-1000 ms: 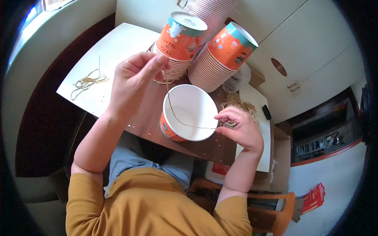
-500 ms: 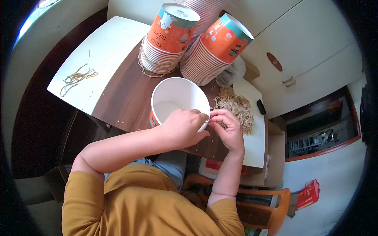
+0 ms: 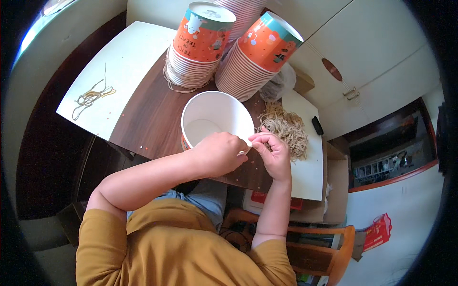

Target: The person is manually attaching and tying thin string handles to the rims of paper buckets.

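A white-lined paper bucket (image 3: 217,107) stands on the brown part of the table in front of me, its mouth tipped toward me. My left hand (image 3: 220,153) is bent over the bucket's right rim, fingers closed on the edge. Against it, my right hand (image 3: 272,155) pinches thumb and forefinger together at the rim, on what looks like a thin pale cord mostly hidden by the fingers. Just beyond the right hand lies a heap of beige cords (image 3: 286,131).
Behind the bucket stand two tall stacks of orange paper buckets, one left (image 3: 202,43) with cords looped round it and one right (image 3: 265,52). A few loose cords (image 3: 90,97) lie on the white left side. A black object (image 3: 317,126) rests at the right edge.
Both hands stay at the rim; the right fingers have shifted slightly left and up, closer to the left hand. The view has moved a little.
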Available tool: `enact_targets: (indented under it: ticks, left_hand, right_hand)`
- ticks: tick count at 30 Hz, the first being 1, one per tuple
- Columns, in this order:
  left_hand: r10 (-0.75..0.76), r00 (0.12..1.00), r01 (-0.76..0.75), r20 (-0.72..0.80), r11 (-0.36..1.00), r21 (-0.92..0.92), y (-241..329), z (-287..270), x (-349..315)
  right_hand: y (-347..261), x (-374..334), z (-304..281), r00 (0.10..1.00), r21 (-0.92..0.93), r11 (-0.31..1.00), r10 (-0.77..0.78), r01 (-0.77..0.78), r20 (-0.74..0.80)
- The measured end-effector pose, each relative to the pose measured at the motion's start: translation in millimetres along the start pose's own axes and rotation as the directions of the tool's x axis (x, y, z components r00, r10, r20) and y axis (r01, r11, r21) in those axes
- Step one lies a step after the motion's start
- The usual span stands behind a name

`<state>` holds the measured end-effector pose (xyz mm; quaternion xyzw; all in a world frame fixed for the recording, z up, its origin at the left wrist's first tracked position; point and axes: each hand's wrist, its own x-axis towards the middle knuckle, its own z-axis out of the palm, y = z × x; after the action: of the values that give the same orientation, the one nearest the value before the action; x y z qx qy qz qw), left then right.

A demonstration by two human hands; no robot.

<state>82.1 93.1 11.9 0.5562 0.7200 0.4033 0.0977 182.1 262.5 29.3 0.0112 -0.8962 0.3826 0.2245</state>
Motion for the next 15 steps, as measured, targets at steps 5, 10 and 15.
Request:
enact_targets:
  ticks: [5,10,15]
  left_hand:
    - [-0.187,0.982,0.172,0.019,0.850,-0.497,-5.9,-33.8,1.7]
    - [-0.159,0.985,0.074,-0.072,0.754,-0.652,12.1,-83.1,1.2]
    - [-0.107,0.974,-0.027,-0.202,0.823,-0.568,14.3,-85.9,-4.4]
  right_hand:
    - [-0.1,-0.2,-12.3,0.996,0.011,1.000,0.021,-0.022,0.084]
    - [-42.1,13.9,-19.9,0.984,-0.036,0.998,-0.051,0.045,-0.172]
    - [-64.1,42.7,-2.7,0.992,0.359,0.926,0.092,-0.117,0.086]
